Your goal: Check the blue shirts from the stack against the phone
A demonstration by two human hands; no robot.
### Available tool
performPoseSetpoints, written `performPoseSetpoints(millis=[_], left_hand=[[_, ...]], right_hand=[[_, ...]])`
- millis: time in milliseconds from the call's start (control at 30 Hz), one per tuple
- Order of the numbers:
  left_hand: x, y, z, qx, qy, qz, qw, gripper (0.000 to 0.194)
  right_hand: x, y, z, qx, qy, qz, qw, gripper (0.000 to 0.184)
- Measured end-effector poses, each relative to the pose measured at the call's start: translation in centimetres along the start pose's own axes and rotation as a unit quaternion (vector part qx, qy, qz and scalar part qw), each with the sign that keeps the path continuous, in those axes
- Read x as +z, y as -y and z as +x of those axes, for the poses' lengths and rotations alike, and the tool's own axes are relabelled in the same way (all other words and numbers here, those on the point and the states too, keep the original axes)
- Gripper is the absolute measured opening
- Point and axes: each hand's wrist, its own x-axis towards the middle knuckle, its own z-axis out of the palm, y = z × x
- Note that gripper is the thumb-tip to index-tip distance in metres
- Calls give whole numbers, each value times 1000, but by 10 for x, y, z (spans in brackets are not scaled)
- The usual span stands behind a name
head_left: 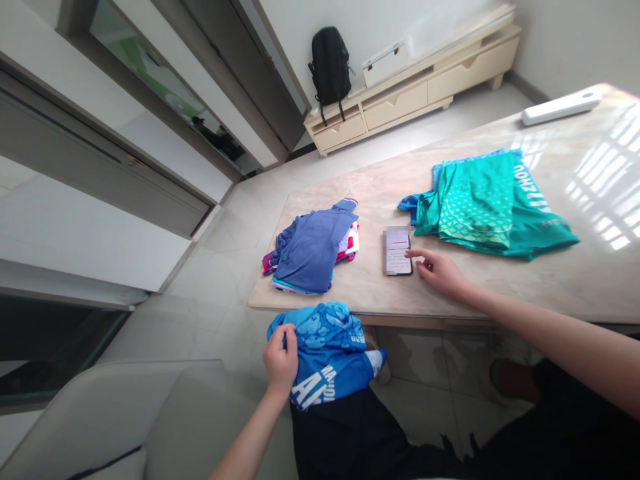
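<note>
In my left hand [281, 357] I grip the edge of a blue shirt [330, 340] with white lettering and a cloud-like pattern. The shirt lies bunched over my lap, by the table's front edge. My right hand [437, 272] reaches over the table with the index finger stretched out, its tip at the right edge of a phone's lit screen. The phone [397, 252] lies flat on the tabletop, showing text, with part of it blurred. To its left is a stack of folded clothes with a blue-purple shirt [313, 250] on top. A green shirt [480, 207] lies over blue cloth to its right.
The marble-patterned table [370, 180] also carries a long white object [561, 109] at its far right. Beyond it, a low cream cabinet [395, 103] bears a black backpack [330, 65] and a white box [385, 63]. A pale sofa [190, 407] is at my left.
</note>
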Motion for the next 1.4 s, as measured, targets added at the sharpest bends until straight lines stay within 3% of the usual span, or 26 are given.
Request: performPoseSetpoints(millis=[1400], left_hand=[[10, -1, 3, -51, -5, -20, 998, 34]], right_hand=[[0, -2, 1, -4, 10, 22, 1000, 39]])
